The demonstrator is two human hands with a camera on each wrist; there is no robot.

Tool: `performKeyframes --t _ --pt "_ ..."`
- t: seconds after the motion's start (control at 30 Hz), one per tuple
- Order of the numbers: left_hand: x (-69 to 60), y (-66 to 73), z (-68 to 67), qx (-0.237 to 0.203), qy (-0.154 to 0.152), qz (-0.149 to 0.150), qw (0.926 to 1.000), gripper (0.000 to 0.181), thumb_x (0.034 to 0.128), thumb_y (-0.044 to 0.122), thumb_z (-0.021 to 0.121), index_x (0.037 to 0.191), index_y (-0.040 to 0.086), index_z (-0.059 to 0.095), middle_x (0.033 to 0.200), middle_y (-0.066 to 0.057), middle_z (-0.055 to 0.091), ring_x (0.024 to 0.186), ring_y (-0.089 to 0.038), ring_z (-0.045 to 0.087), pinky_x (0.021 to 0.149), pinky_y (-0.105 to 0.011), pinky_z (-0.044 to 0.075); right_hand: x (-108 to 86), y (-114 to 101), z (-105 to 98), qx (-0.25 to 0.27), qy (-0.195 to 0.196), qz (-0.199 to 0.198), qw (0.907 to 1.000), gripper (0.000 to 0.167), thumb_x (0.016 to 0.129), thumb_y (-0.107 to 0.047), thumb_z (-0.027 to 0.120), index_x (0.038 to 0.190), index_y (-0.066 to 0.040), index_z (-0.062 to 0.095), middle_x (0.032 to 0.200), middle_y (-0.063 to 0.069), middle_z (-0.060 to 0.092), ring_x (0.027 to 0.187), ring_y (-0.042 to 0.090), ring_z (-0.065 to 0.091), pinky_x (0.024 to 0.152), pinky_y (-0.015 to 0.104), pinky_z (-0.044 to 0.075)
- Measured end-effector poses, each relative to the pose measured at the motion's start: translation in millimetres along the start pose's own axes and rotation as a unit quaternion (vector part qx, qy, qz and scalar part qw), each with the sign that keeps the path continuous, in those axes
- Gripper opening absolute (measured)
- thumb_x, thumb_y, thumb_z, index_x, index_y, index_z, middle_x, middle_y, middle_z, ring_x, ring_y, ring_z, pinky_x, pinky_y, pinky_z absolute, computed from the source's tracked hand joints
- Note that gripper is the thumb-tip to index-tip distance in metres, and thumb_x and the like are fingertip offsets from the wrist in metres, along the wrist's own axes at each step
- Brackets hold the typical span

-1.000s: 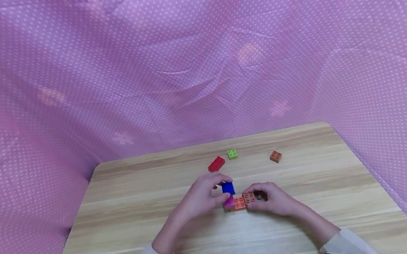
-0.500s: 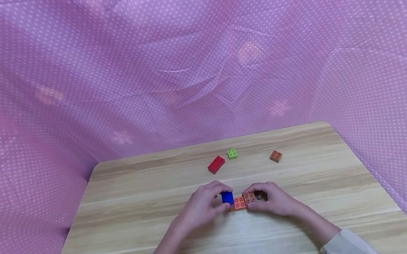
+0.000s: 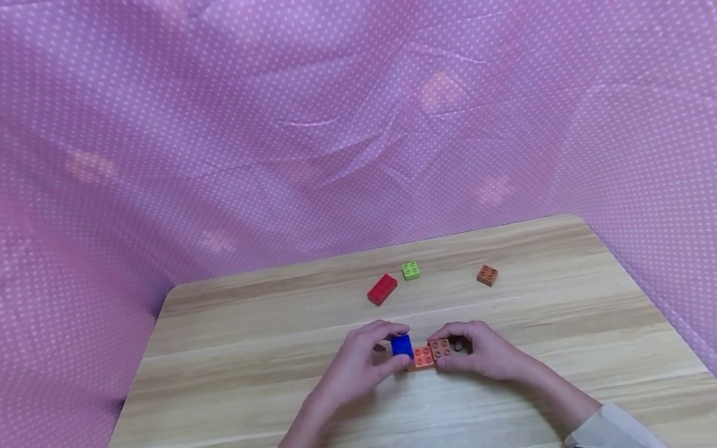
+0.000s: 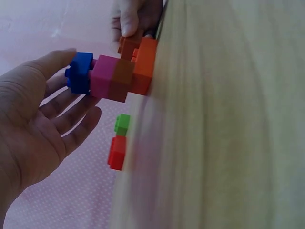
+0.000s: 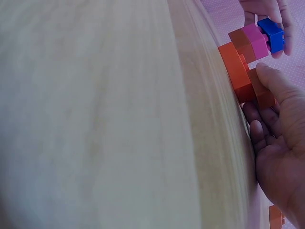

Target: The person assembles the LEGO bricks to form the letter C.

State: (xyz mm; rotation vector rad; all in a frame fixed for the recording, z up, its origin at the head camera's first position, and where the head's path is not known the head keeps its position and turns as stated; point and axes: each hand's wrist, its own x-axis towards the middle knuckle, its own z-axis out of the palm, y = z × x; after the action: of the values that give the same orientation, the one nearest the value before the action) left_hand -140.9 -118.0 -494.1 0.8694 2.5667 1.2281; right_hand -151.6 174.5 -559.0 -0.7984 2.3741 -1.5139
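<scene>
With thumb and fingers, my left hand (image 3: 360,367) pinches a blue brick (image 3: 401,346). In the left wrist view that brick is over the pink brick (image 4: 102,76), and pink studs show in a narrow gap between them. Under the pink brick is a brown brick (image 4: 121,82), which sits on one end of a longer orange brick (image 4: 145,67) lying on the table. My right hand (image 3: 481,353) grips another brown brick (image 3: 440,349) on the orange brick's other end. From the head view, the blue brick hides the pink one.
Beyond the hands lie a red brick (image 3: 382,289), a lime green brick (image 3: 410,271) and a separate brown brick (image 3: 487,275). The wooden table (image 3: 218,378) ends at a pink dotted cloth (image 3: 339,147) behind and at both sides.
My left hand has brought the blue brick down toward me and over the pink brick, which it now covers in the head view. The right hand keeps its place on the brown brick.
</scene>
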Motion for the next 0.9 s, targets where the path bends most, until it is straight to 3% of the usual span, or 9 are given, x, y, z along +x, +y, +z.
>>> performKeyframes --t 0.27,0.73,0.9 --pt "-3.0 -5.2 5.5 -0.078 -0.002 -0.052 0.9956 0.046 0.1004 0.033 0.074 0.142 0.017 0.066 0.126 0.009 0.071 0.111 -0.007 0.068 0.095 -0.022 0.058 0.7 -0.4 0.6 -0.001 0.0 0.0 1.0 0.039 0.091 -0.034 0.084 0.126 -0.019 0.074 0.116 -0.009 0.075 0.103 0.017 0.066 0.093 0.031 0.053" --pt "-2.8 -2.4 7.6 -0.093 0.028 -0.057 0.9936 0.038 0.0964 0.031 0.08 0.131 0.015 0.074 0.118 0.012 0.075 0.103 -0.008 0.07 0.086 -0.026 0.061 1.5 -3.7 -0.1 -0.003 0.0 -0.001 1.0 0.038 0.092 -0.031 0.084 0.126 -0.017 0.074 0.117 -0.008 0.075 0.105 0.017 0.066 0.093 0.03 0.053" --pt "-2.3 -1.5 7.3 -0.09 0.026 -0.073 0.9929 0.039 0.0957 0.033 0.08 0.131 0.016 0.075 0.116 0.012 0.076 0.098 -0.008 0.071 0.082 -0.026 0.062 1.2 -4.1 -0.5 -0.006 0.001 -0.004 1.0 0.039 0.092 -0.031 0.084 0.127 -0.017 0.074 0.117 -0.008 0.075 0.105 0.017 0.067 0.094 0.031 0.053"
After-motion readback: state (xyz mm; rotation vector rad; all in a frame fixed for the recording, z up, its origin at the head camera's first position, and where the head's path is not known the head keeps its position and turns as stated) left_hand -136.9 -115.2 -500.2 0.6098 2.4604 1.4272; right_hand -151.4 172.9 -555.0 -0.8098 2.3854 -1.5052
